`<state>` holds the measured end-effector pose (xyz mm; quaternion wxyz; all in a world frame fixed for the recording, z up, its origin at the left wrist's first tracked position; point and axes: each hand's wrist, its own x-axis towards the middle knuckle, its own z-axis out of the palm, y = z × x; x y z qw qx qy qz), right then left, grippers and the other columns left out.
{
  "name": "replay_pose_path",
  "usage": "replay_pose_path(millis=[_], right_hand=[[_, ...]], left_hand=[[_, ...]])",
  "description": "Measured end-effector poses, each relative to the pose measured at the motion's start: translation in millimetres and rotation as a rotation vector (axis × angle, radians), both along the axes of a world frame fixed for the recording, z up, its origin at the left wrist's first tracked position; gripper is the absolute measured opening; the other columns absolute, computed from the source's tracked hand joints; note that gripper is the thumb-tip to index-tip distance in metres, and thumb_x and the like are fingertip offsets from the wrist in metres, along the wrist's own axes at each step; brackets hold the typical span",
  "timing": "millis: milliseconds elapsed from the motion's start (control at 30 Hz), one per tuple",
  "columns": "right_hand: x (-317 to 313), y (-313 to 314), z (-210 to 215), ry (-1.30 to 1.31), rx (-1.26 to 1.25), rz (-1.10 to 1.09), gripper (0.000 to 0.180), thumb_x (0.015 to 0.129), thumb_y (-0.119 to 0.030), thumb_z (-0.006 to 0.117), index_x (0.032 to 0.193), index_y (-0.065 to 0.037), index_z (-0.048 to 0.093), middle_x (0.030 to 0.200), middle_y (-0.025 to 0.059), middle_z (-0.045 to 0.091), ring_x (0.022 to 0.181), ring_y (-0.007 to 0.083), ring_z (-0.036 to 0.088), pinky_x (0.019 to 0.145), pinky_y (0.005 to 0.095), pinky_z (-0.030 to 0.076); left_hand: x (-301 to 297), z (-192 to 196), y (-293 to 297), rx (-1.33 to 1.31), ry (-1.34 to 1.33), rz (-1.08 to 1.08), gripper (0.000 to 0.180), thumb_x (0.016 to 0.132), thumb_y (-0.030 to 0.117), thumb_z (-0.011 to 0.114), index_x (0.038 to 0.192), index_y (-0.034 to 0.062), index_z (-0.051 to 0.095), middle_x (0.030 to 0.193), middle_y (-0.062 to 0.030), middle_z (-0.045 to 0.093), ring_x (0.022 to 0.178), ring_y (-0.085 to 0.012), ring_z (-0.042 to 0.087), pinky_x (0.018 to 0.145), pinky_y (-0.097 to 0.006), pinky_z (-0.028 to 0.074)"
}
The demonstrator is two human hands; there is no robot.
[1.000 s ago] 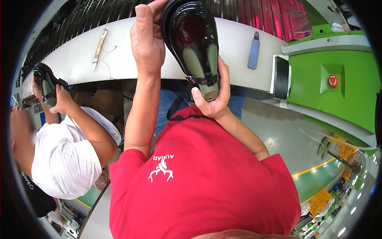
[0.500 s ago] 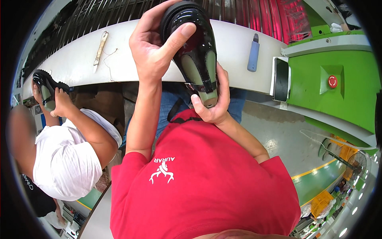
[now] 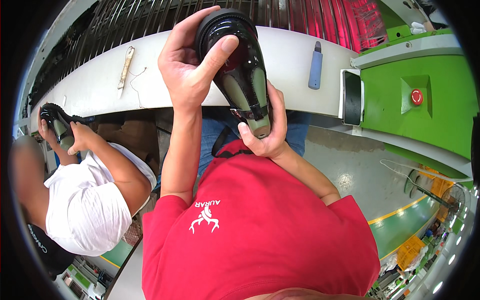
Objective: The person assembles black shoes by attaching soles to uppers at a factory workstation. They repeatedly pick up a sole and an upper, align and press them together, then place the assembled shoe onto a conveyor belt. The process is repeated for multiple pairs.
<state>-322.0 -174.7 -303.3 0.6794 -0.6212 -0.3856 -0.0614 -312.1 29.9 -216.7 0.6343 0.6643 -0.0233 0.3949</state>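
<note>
A glossy black strapped shoe (image 3: 234, 55) is held up between my two hands, with a green shoe last (image 3: 259, 125) showing through its openings. Around the toe and thick sole wraps my left hand (image 3: 187, 70), its thumb lying across the upper. My right hand (image 3: 270, 132) grips the heel end, thumb on one side and fingers on the other. The shoe hangs over the near edge of the white worktable (image 3: 155, 70), toe pointing away from me. Its sole is mostly hidden.
A blue-handled tool (image 3: 316, 67) and a pale-handled knife (image 3: 126, 70) with loose thread lie on the table. Metal rollers (image 3: 200, 20) run behind it. At right stands a green machine with a red button (image 3: 417, 97). A co-worker in white (image 3: 90, 200) holds a similar shoe (image 3: 57, 122).
The shoe and both my hands have shifted slightly left in view, my grip staying the same. The co-worker's shoe has tilted a little.
</note>
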Motion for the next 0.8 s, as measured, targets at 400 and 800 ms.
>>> replay_pose_path(millis=[400, 800], right_hand=[[-3.6, -0.1, 3.6, 0.044, 0.016, 0.007, 0.093, 0.088, -0.016, 0.080, 0.164, 0.014, 0.037, 0.144, 0.0283, 0.052, 0.121, 0.0342, 0.069, 0.099, 0.0409, 0.062], [-1.7, -3.0, 3.1, 0.009, -0.060, 0.051, 0.097, 0.088, -0.017, 0.076, 0.167, 0.012, 0.029, 0.148, 0.0258, 0.049, 0.133, 0.0333, 0.062, 0.111, 0.0425, 0.055]], left_hand=[[-1.2, 7.5, -7.1, -0.063, -0.026, -0.028, 0.056, 0.090, 0.005, 0.094, 0.140, -0.0050, 0.070, 0.118, -0.0131, 0.080, 0.105, -0.0154, 0.077, 0.097, -0.029, 0.061], [-5.6, 10.1, -5.3, -0.095, -0.033, -0.036, 0.055, 0.091, 0.005, 0.093, 0.140, -0.0055, 0.070, 0.119, -0.0134, 0.081, 0.105, -0.0160, 0.078, 0.098, -0.029, 0.061]])
